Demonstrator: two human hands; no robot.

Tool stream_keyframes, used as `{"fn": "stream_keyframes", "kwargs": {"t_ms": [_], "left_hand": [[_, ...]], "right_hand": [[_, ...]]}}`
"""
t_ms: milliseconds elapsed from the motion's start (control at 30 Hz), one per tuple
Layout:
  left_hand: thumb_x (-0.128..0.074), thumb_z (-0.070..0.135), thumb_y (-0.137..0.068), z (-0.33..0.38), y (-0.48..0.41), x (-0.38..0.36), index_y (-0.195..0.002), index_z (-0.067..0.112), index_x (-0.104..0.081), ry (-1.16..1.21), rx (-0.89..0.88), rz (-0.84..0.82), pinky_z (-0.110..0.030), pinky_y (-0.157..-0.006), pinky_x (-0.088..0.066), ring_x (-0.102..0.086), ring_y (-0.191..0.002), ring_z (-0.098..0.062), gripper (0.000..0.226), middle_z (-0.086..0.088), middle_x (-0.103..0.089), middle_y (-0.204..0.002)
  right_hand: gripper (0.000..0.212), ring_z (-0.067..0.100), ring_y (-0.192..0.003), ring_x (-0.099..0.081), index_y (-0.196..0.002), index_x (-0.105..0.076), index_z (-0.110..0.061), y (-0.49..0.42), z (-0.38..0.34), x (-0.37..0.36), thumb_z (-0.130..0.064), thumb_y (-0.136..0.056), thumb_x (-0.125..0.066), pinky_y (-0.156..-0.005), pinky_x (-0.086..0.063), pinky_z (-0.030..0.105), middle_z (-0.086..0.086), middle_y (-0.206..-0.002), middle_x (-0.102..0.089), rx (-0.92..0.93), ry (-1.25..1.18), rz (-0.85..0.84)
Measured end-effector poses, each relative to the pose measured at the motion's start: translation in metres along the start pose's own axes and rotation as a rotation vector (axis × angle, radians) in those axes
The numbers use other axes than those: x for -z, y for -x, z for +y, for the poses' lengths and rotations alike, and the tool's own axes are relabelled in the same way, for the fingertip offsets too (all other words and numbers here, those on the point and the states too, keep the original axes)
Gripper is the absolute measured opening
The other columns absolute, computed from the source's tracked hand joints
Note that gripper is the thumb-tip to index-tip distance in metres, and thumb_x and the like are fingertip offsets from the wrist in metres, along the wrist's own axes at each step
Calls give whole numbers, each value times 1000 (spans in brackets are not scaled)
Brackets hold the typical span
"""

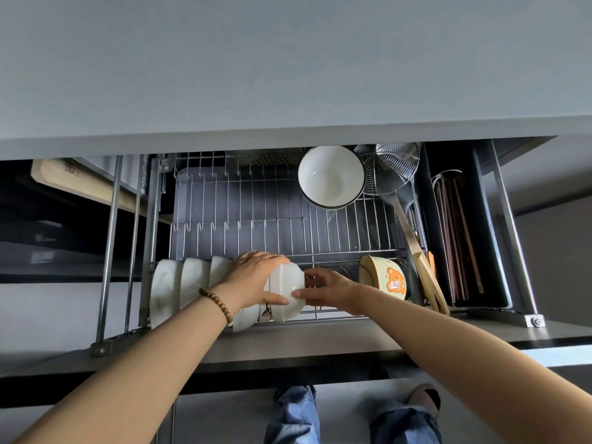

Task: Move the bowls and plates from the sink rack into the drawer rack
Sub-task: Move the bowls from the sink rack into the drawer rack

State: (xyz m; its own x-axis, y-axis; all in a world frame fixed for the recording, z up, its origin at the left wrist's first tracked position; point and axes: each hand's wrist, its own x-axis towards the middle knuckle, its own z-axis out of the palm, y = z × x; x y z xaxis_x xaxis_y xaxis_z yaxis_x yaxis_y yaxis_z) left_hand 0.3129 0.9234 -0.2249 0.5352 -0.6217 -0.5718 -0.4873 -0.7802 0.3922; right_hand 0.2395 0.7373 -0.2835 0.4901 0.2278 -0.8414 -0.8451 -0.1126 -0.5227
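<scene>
The pulled-out drawer rack of steel wire lies below the grey counter. In its front row several white bowls stand on edge at the left. My left hand grips a white bowl from above at the right end of that row. My right hand touches the same bowl's base from the right, thumb on its lower side. A yellow bowl with an orange bear stands on edge further right. A large white bowl with a dark rim leans in the back row. The sink rack is out of view.
A wire skimmer with a wooden handle lies along the rack's right side. Chopsticks fill the dark side compartment. A wooden cutting board sits at the left. The drawer's front panel runs below my arms, my legs beneath it.
</scene>
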Motion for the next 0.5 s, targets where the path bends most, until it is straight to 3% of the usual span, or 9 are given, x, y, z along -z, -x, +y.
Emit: {"fn": "stream_keyframes", "kwargs": {"t_ms": [233,400,500], "left_hand": [[-69,53,-74,7,3,0,-144,24,-33,86,23,-46,-30,-112,-25,-35,-136,-15,84,7,-34,-150],[-70,50,-74,17,-3,-6,-142,20,-35,141,28,-21,-24,-109,-24,-36,-134,-14,83,5,-36,-148],[-69,55,-73,16,-3,-8,-142,23,-37,128,51,-7,-28,-109,-27,-38,-133,-14,82,8,-37,-147]], "right_hand": [[63,25,-108,-66,-130,-57,-10,1,-3,6,-23,-73,-82,-94,-55,39,10,-122,-65,-16,30,-5],[52,22,-103,-67,-129,-57,-6,12,-8,9,-14,-81,-76,-88,-57,29,9,-120,-66,-18,20,24],[53,23,-108,-66,-132,-56,-7,16,-10,9,-15,-82,-74,-90,-56,29,9,-122,-65,-24,24,22]]}}
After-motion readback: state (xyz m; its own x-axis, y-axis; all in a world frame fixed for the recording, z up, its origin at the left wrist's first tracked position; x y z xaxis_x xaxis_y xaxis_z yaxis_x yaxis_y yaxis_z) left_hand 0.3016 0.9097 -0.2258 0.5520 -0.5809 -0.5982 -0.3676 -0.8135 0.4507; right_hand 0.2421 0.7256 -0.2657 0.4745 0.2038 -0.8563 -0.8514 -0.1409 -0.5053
